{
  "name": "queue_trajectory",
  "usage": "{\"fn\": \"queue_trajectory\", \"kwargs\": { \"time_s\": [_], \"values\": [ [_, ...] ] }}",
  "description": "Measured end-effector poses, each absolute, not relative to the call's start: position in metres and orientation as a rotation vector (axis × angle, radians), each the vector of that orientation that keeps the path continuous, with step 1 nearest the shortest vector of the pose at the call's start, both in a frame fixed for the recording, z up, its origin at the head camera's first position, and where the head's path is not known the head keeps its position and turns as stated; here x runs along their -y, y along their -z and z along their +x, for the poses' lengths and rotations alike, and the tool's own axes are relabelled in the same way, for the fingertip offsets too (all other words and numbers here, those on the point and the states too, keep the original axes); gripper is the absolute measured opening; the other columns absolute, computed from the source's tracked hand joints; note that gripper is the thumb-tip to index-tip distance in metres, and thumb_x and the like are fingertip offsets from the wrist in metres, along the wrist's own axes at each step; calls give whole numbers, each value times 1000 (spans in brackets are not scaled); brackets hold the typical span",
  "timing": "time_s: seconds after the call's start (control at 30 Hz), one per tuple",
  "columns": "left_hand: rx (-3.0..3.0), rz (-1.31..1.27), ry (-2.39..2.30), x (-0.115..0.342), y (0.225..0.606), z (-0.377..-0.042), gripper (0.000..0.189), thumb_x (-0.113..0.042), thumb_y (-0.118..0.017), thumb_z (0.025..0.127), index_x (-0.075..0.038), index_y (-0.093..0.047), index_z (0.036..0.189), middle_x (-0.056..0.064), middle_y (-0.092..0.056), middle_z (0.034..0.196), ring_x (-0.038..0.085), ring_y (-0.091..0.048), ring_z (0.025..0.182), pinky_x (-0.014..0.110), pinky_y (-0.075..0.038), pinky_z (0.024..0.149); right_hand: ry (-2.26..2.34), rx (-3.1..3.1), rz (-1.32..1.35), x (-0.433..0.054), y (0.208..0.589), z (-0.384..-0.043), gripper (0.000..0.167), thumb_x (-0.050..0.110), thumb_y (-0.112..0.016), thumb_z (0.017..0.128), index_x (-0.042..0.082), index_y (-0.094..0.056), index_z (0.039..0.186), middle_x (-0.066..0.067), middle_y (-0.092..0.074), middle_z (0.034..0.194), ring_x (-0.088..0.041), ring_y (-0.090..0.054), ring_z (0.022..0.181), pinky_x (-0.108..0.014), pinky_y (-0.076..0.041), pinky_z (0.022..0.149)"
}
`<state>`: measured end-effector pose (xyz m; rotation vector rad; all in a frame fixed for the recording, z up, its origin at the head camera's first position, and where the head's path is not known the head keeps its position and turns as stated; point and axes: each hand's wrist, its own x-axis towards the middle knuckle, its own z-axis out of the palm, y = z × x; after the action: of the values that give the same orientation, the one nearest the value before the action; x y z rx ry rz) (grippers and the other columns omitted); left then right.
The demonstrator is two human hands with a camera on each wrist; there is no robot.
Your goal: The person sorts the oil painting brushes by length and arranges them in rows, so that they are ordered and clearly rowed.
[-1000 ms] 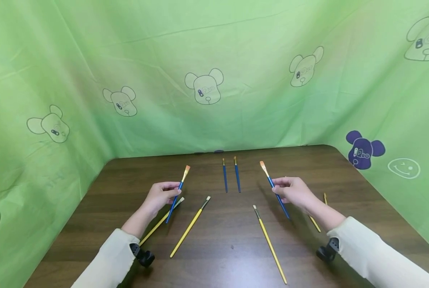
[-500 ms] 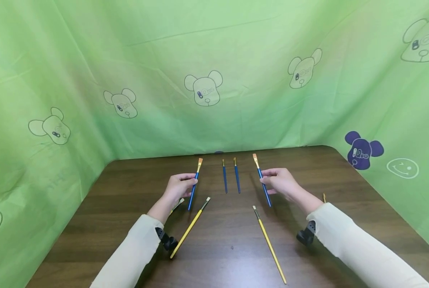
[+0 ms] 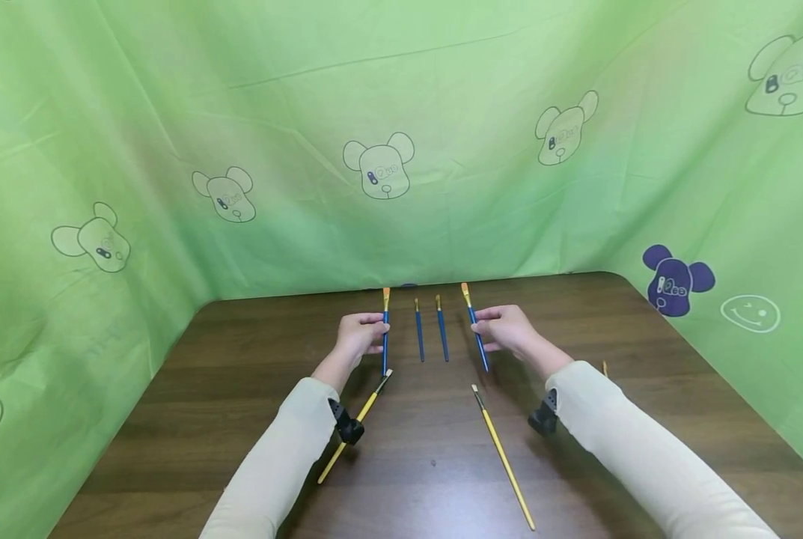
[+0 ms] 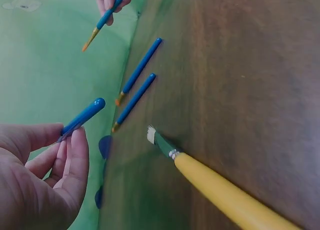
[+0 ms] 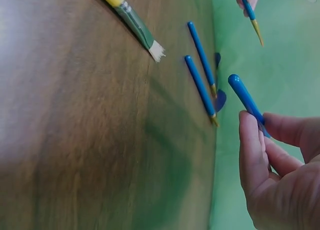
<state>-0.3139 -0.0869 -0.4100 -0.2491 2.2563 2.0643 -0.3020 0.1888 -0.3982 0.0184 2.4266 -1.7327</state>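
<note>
blue brushes pinched, left hand [image 3: 359,335], right hand [image 3: 505,329] (apparently above table)

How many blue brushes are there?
4: one in the left hand, at; one in the right hand, at; two lying on the table between, at and.

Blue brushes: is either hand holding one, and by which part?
Both. The left hand pinches a blue brush around mid-handle, and the right hand pinches another blue brush likewise, bristles pointing away from the person.
</note>
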Motion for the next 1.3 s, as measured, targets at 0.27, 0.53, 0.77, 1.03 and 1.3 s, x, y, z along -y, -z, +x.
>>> {"fn": "queue_trajectory", "kwargs": {
  "time_s": [0.27,0.53,0.77,1.03,1.3],
  "values": [
    [-2230,-271,-2063,74,414,-329,27,5,-67,86,4,-68,112,16,-68,97,21,-63,81,28,-57,59,1746,-2392,76,-186,405,-316,41,1,-58,94,-14,-49,131,-31,-57,123,-38,-59,109,-37,-57,78],
    [-2247,-289,-2020,71,419,-341,30,9,-67,84,5,-66,113,18,-67,99,24,-64,85,28,-57,59,1774,-2363,141,-185,411,-327,40,0,-57,94,-14,-48,131,-31,-56,124,-39,-56,113,-38,-56,80],
    [-2252,-318,-1980,69,422,-349,32,13,-65,81,6,-66,112,15,-65,89,20,-60,72,27,-56,56,1772,-2343,174,-186,417,-334,42,-1,-57,95,-15,-47,132,-31,-55,125,-40,-54,115,-38,-56,81],
    [-2285,-337,-1916,66,426,-350,32,14,-65,82,7,-66,113,17,-66,97,23,-62,78,26,-56,53,1789,-2296,238,-186,421,-339,43,-1,-56,96,-14,-45,135,-30,-53,128,-37,-54,116,-36,-56,81],
    [-2310,-358,-1882,62,432,-355,31,13,-66,82,8,-66,113,19,-68,98,23,-67,82,27,-56,54,1788,-2318,286,-187,427,-342,40,-2,-59,94,-13,-49,131,-21,-61,113,-26,-58,99,-33,-57,74]
  ]
}}
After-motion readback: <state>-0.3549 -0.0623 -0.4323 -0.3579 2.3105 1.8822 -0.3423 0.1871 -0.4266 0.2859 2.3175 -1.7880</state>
